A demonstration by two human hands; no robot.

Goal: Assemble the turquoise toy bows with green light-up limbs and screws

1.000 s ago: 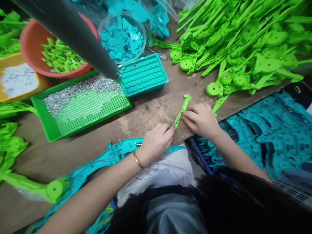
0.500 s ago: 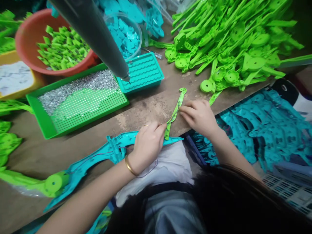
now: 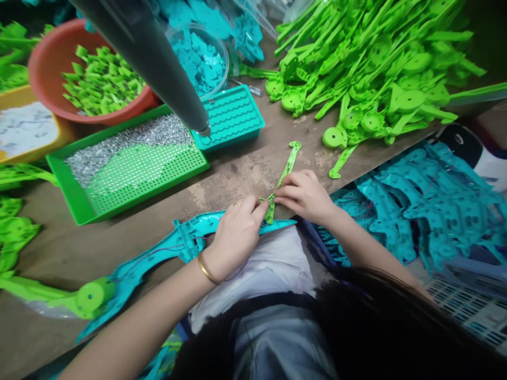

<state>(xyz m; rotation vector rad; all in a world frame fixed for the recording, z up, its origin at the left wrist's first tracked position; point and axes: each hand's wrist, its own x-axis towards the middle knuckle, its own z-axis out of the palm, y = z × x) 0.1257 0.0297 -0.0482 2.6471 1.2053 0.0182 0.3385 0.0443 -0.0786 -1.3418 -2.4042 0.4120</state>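
A narrow green plastic strip (image 3: 292, 157) with a hooked far end lies on the worktable, its near end over a long turquoise plastic shell (image 3: 158, 253). My left hand (image 3: 241, 227) is closed in a pinch at the strip's lower part, on a thin wire that the fingers mostly hide. Close against those fingertips, my right hand (image 3: 304, 196) pinches the same wire over the strip. A purple wire (image 3: 168, 248) runs along the shell. A green part with a round housing (image 3: 93, 298) sits at the shell's left end.
A screwdriver shaft (image 3: 178, 79) hangs over a green tray of metal screws (image 3: 130, 134) and a turquoise tray (image 3: 229, 113). Behind are a red bowl of green pieces (image 3: 39, 68) and a tub of turquoise pieces (image 3: 198, 63). Green parts (image 3: 364, 68) are heaped right; turquoise shells (image 3: 428, 206) lie below.
My right hand has moved down the strip towards my left fingertips. The wire stretch between my hands is now mostly covered. My left hand has barely shifted.
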